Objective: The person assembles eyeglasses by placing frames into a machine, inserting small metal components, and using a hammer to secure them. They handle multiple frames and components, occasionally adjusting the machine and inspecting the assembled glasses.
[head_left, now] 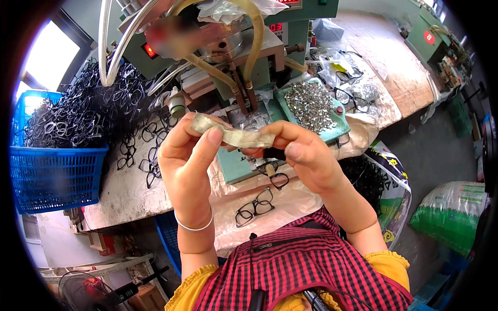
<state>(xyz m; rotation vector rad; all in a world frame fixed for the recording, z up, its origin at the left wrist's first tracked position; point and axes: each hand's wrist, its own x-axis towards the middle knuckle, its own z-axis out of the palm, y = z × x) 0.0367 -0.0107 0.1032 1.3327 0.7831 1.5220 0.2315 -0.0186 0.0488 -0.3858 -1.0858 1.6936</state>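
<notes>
A worn, beige-grey strip point(239, 136) of soft-looking material is stretched between my hands, in front of the machine's two copper-coloured prongs point(244, 98). My left hand point(182, 160) pinches its left end between thumb and fingers. At the other end, my right hand point(310, 158) grips it with thumb and forefinger. Something small and black point(274, 153) shows by the right fingers; I cannot make out what it is. Below lies a pair of dark eyeglass frames point(255, 208) on the covered bench. Another frame point(279, 180) sits partly hidden beneath my hands, at the green machine base point(233, 168).
A green tray point(284, 106) of tiny metal parts stands right of the prongs. Black frames overflow a blue basket point(54, 179) on the left, with loose frames point(150, 160) beside it. Hoses point(254, 46) hang over the machine. Sacks point(450, 215) stand at right.
</notes>
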